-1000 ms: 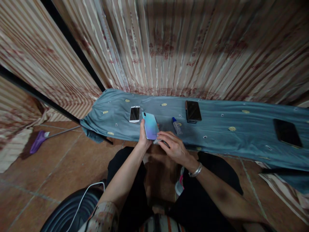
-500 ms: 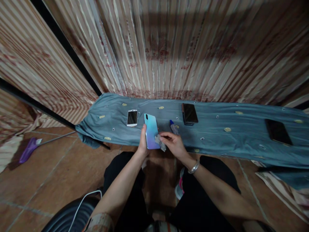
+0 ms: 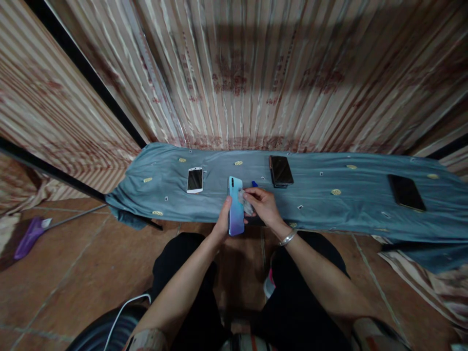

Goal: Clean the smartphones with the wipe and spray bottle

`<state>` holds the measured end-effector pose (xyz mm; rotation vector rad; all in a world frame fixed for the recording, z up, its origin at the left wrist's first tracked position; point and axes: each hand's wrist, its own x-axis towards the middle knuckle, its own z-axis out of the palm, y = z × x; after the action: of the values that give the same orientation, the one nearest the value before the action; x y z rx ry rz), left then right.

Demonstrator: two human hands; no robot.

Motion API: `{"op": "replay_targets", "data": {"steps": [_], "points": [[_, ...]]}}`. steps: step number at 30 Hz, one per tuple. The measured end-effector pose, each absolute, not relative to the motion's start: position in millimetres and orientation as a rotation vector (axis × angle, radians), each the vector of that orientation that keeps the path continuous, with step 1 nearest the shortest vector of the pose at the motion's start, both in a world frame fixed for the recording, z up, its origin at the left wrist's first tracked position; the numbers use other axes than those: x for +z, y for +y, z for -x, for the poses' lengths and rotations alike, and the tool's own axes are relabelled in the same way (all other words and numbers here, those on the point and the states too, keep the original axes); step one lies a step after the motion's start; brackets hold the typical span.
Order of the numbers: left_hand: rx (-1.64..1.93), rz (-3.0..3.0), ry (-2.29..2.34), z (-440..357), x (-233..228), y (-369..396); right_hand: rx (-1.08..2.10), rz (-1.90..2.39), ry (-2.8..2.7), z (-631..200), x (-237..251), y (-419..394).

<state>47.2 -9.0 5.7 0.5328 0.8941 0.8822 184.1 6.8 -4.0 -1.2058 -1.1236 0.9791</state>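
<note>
A blue-to-purple phone (image 3: pixel 236 209) stands upright in my left hand (image 3: pixel 222 220), its back and camera strip facing me. The fingers wrap round its left edge and underside. My right hand (image 3: pixel 263 204) pinches a crumpled greyish cloth or tissue (image 3: pixel 247 204) against the phone's right edge. Behind the right hand, only the blue end of a marker-like item (image 3: pixel 254 184) shows; the rest is covered. A white phone (image 3: pixel 195 180) lies on the bench to the left, and a stack of dark phones (image 3: pixel 281 170) lies to the right.
A blue patterned cloth (image 3: pixel 219 168) covers the narrow bench. Another dark phone (image 3: pixel 406 191) lies at its right end. A striped curtain (image 3: pixel 234 73) hangs behind. Black poles (image 3: pixel 91 78) stand at the left, a purple broom (image 3: pixel 31 236) on the tiled floor.
The phone has turned to show its side edge more narrowly, and the right hand with the cloth has moved up along its edge. My view has shifted slightly.
</note>
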Motion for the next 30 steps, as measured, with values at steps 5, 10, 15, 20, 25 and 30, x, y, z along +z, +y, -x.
{"op": "replay_targets", "data": {"steps": [5, 10, 15, 20, 25, 30], "points": [[0.858, -0.757, 0.887, -48.5, -4.8, -8.6, 0.956, 1.199, -1.101, -190.1, -6.3, 15.9], [0.865, -0.947, 0.8, -52.2, -8.2, -14.5, 1.107, 1.07, -0.803, -208.0, -9.7, 29.6], [0.841, -0.857, 0.862, -61.3, -14.7, -14.8, 1.273, 0.934, -0.615, -230.5, -9.9, 36.4], [1.027, -0.783, 0.944, -69.0, -17.6, -2.5, 1.409, 0.89, -0.61, -238.8, -14.9, 27.2], [1.109, -0.726, 0.987, -78.2, -13.8, 6.6, 1.519, 0.923, -0.648, -238.7, -17.4, 5.2], [1.18, -0.668, 1.02, -92.9, -9.5, 13.6, 1.522, 1.061, -0.806, -245.7, -7.2, -15.2]]}}
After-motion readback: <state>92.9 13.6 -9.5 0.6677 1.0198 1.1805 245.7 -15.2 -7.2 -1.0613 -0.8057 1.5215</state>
